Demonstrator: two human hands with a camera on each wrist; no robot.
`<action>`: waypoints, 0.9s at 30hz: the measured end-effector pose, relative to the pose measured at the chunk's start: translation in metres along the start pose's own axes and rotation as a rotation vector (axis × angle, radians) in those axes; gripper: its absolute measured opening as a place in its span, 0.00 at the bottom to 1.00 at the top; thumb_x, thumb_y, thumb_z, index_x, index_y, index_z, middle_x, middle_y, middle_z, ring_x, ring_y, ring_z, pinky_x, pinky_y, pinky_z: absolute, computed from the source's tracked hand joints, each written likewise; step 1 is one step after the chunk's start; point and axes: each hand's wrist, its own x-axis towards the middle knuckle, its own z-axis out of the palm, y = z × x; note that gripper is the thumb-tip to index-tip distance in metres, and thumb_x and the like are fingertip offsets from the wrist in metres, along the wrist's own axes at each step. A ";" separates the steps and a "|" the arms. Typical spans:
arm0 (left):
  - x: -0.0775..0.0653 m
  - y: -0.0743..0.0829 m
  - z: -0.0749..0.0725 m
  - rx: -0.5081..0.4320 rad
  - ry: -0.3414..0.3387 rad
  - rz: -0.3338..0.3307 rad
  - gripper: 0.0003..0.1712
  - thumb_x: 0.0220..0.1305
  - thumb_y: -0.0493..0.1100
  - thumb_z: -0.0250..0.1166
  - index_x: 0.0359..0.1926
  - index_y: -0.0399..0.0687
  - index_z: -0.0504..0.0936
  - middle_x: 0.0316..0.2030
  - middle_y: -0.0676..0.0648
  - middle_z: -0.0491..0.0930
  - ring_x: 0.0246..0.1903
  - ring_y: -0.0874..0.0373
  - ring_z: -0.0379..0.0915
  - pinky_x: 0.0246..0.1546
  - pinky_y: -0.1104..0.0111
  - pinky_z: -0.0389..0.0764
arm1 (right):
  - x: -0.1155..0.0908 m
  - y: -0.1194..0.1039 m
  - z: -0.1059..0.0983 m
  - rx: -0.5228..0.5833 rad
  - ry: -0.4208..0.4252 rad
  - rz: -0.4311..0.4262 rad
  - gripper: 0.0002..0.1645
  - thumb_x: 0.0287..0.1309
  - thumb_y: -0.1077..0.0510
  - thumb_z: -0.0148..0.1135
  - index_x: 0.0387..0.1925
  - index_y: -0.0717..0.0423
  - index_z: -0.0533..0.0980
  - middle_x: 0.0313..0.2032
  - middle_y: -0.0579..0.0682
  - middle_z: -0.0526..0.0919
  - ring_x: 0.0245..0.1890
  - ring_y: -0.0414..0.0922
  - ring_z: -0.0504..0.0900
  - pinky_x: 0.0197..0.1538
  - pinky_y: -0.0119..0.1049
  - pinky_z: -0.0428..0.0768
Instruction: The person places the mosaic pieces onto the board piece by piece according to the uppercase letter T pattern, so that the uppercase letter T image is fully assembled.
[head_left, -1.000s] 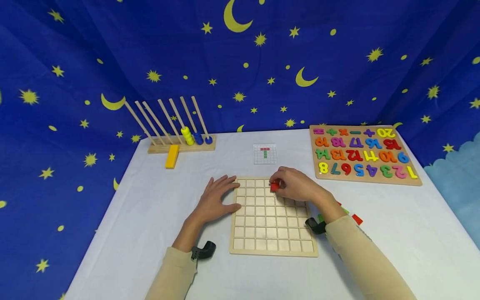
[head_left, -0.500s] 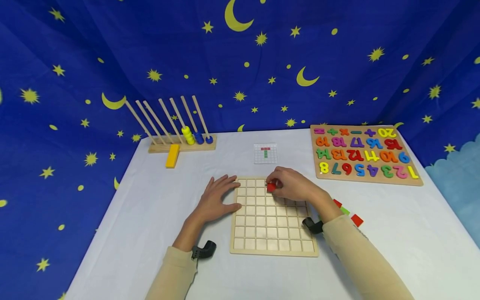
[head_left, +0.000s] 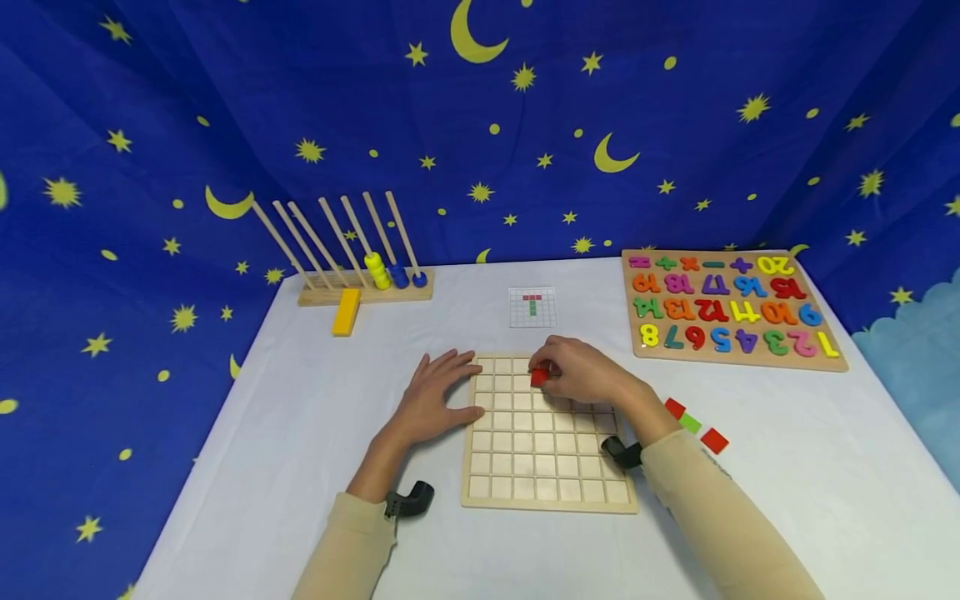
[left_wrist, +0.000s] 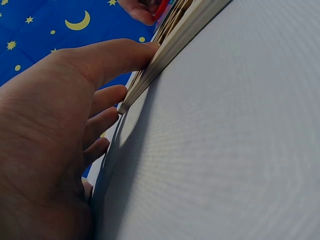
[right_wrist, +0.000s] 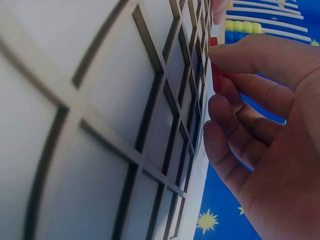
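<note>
My right hand (head_left: 581, 369) pinches a red square tile (head_left: 539, 377) between thumb and fingers, close over the upper rows of a wooden grid board (head_left: 522, 442). In the right wrist view the tile (right_wrist: 215, 65) is seen edge-on beside the board's grooves. At the board's left edge lies my left hand (head_left: 435, 398), fingers spread and fairly straight, thumb and fingertips touching the frame. The left wrist view has the thumb (left_wrist: 125, 55) against the board's side (left_wrist: 170, 52).
Right of the board lie red tiles (head_left: 715, 440) and a green tile (head_left: 689, 423), partly behind my forearm. A pattern card (head_left: 517, 317) showing a red and green T is beyond the board. A peg abacus (head_left: 318, 296), a yellow block (head_left: 346, 312) and a number puzzle (head_left: 738, 362) stand farther back.
My right hand has shifted slightly left with the red tile, which sits a little lower in view. More loose tiles show beside the forearm. The left hand stays put.
</note>
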 end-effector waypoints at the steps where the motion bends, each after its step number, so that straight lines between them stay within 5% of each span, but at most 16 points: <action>1: 0.000 0.000 0.000 0.000 -0.001 -0.001 0.39 0.53 0.67 0.67 0.65 0.60 0.72 0.69 0.57 0.60 0.71 0.56 0.45 0.70 0.52 0.34 | 0.000 0.000 0.000 -0.003 0.000 -0.004 0.16 0.49 0.58 0.72 0.43 0.52 0.82 0.35 0.43 0.77 0.32 0.41 0.72 0.37 0.36 0.74; 27: 0.000 0.000 0.001 -0.006 0.016 0.016 0.39 0.54 0.66 0.67 0.64 0.59 0.73 0.69 0.55 0.61 0.71 0.55 0.46 0.70 0.51 0.34 | 0.011 -0.008 0.008 -0.044 -0.019 -0.018 0.17 0.50 0.58 0.71 0.44 0.52 0.82 0.36 0.42 0.77 0.32 0.41 0.72 0.38 0.35 0.74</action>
